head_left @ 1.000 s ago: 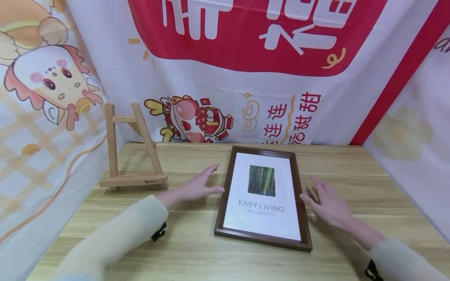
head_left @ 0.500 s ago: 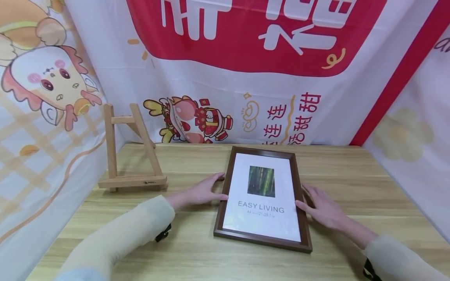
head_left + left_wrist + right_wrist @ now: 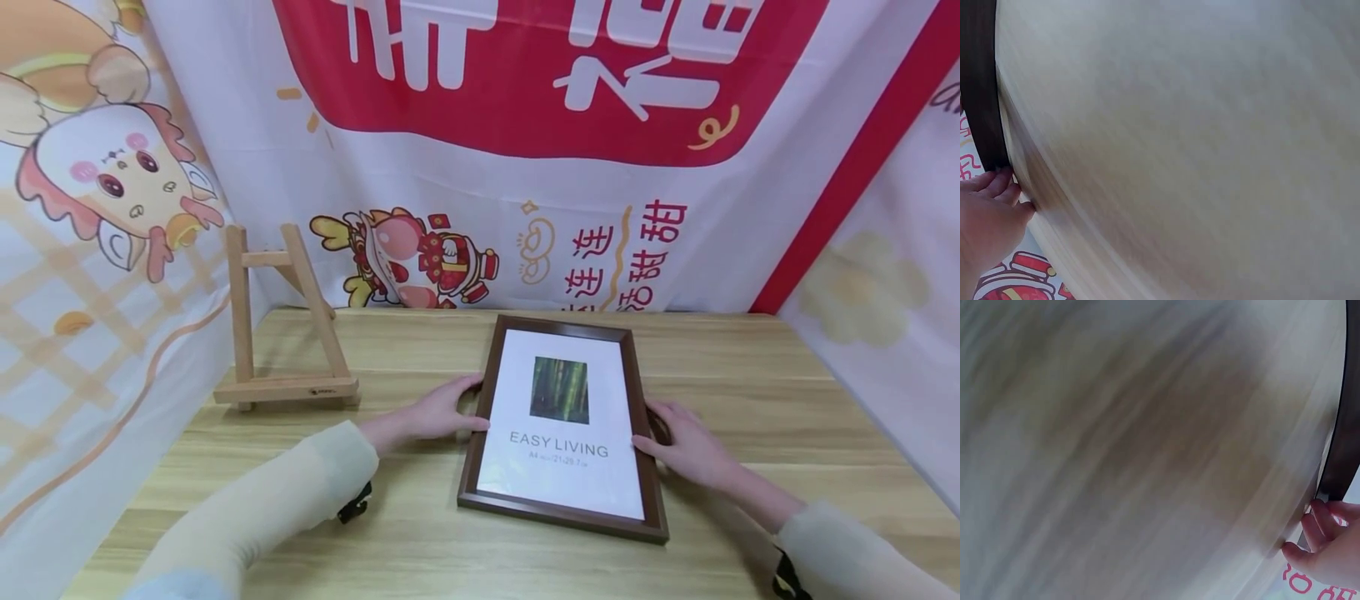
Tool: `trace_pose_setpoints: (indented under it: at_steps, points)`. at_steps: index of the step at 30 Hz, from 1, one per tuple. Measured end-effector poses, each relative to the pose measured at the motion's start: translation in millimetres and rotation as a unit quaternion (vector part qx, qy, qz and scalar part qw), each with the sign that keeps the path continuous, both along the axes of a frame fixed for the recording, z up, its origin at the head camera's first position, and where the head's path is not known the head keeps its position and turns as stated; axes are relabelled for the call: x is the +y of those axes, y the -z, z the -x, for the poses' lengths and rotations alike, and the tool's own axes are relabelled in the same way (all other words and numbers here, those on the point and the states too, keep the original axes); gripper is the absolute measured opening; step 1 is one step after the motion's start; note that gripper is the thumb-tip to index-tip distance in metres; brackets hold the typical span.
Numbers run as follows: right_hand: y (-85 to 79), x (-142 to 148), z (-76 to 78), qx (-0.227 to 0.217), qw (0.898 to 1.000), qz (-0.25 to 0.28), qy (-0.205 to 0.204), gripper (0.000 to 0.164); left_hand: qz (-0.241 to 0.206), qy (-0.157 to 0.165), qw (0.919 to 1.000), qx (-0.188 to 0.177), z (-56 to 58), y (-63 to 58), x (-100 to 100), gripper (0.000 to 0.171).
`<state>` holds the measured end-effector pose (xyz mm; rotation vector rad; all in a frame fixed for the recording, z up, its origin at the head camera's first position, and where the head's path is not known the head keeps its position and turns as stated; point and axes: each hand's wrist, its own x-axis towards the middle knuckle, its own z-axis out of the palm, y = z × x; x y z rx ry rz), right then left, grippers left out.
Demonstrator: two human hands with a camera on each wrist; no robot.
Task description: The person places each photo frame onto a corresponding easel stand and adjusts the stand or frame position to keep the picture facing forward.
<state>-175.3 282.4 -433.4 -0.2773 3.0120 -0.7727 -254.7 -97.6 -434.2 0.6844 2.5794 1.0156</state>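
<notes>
A dark brown picture frame (image 3: 562, 512) lies face up on the wooden table, its white insert reading EASY LIVING under a small bamboo picture (image 3: 560, 390). My left hand (image 3: 435, 411) grips its left side, thumb on the border and fingers along the outer edge. On the opposite side, my right hand (image 3: 693, 446) holds the border in the same way. In the left wrist view, the fingertips of the left hand (image 3: 991, 215) meet the dark frame edge (image 3: 982, 81). The right wrist view has the right hand (image 3: 1329, 540) at the other edge (image 3: 1342, 450).
A small wooden easel (image 3: 285, 388) stands at the back left of the table (image 3: 397, 533). White cloth with red and cartoon prints (image 3: 420, 167) hangs behind the table and along both sides.
Both hands have come in from the sides and taken hold of the picture frame's long edges. The frame and the easel stay in place.
</notes>
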Motion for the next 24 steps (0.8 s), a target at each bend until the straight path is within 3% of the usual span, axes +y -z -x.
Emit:
trace_pose_setpoints:
  at_steps: [9,17,20,24]
  points:
    - [1.2,-2.6,2.8,0.017,0.997,0.071,-0.013,0.066,-0.039,-0.025,0.9988,-0.015,-1.9,-1.3,2.8,0.083]
    - [0.5,-5.9,-0.1,0.002,0.996,0.093,0.014,0.064,-0.055,-0.029,0.9978,-0.023,-6.0,-1.1,6.7,0.084]
    - [-0.3,-6.2,-1.1,0.003,0.992,0.121,0.014,0.061,-0.091,-0.033,0.9945,-0.042,-7.5,-1.8,8.5,0.083]
    - [-3.6,-6.3,-0.3,-0.009,0.984,0.179,0.018,0.061,-0.158,-0.040,0.9839,-0.074,-8.8,-5.9,11.7,0.083]
